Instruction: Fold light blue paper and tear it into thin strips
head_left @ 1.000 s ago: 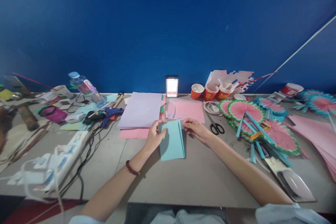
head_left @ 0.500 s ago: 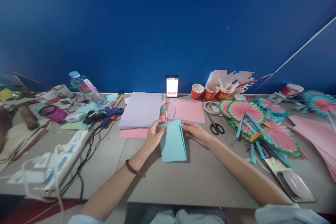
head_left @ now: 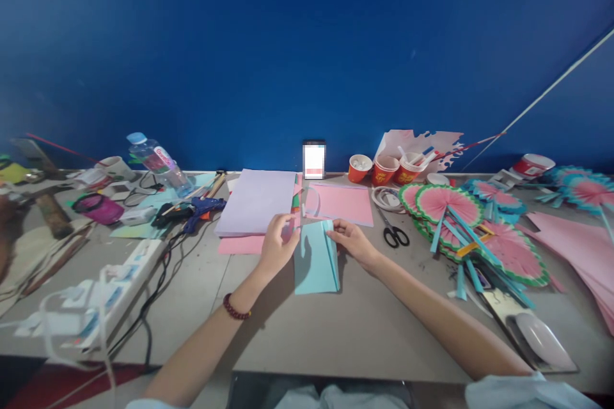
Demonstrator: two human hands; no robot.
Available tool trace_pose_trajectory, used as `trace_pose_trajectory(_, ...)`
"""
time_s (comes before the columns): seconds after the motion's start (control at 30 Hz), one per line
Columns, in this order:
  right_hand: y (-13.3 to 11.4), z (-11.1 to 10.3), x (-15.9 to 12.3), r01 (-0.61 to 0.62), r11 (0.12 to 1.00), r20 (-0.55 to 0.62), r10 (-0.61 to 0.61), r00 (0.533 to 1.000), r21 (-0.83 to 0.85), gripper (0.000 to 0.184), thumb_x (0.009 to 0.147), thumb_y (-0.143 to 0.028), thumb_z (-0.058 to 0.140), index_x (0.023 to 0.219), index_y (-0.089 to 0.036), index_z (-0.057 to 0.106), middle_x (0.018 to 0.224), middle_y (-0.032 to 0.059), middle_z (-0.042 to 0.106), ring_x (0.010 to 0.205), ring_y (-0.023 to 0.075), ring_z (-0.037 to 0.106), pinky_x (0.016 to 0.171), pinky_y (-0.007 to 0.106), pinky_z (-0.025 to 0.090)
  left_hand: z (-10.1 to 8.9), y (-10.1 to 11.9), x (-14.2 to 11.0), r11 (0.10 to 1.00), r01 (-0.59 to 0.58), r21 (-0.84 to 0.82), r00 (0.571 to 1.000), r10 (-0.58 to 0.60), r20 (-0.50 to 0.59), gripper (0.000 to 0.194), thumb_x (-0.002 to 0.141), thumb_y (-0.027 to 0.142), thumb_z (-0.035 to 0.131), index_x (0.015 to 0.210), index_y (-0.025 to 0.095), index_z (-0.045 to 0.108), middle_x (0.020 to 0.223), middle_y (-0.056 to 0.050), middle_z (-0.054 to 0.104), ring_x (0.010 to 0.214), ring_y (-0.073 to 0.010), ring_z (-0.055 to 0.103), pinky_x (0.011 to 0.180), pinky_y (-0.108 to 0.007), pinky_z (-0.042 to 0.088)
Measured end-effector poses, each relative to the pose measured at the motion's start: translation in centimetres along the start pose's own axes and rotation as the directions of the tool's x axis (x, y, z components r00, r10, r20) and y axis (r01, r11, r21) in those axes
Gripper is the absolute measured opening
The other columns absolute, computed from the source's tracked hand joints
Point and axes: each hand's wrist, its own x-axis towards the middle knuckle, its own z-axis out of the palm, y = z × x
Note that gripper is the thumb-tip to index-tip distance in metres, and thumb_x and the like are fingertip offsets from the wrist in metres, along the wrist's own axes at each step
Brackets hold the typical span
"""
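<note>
A light teal sheet of paper lies on the desk before me, with narrow pleats folded along its right side. My right hand pinches the top of the pleated edge between thumb and fingers. At the upper left corner of the sheet, my left hand hovers with thumb and fingers apart, its shadow falling on the paper. It appears to hold nothing. A dark beaded bracelet is on my left wrist.
Lilac paper and a pink sheet lie behind. Scissors, a paper cup, watermelon-patterned paper fans and a mouse are on the right. A power strip, glue gun and tilted bottle stand left.
My left hand has let go of the paper's top left and moved slightly left, its fingers spreading. The right hand's grip now shows the pleated edge more raised.
</note>
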Motion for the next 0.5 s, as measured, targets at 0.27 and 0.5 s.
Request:
trace_pose_trajectory(0.27,0.3,0.8,0.0,0.03,0.999,0.07,-0.029,0.997,-0.015,0.042,0.063,-0.049,0.073,0.087,-0.019,0.055,0.071,-0.0025,0.058,0.056,0.0092,0.05,0.05,0.022,0.041,1.2,2.3,2.6,0.997,-0.038,0.062,0.91,0.009,0.415,0.025,0.077,0.037,0.062,0.096,0.021,0.067,0.092,-0.006,0.067,0.084,-0.0211,0.061,0.075,-0.029,0.046)
trace_pose_trajectory(0.5,1.1,0.2,0.7,0.07,0.997,-0.003,-0.07,0.998,-0.028,0.042,0.062,-0.046,0.075,0.087,-0.021,0.053,0.062,-0.0064,0.052,0.057,0.0096,0.049,0.058,0.024,0.039,3.0,0.7,5.1,0.998,0.059,-0.028,0.854,-0.036,0.52,0.027,0.077,0.037,0.058,0.059,0.016,0.058,0.056,0.002,0.05,0.054,-0.0117,0.045,0.051,-0.025,0.034)
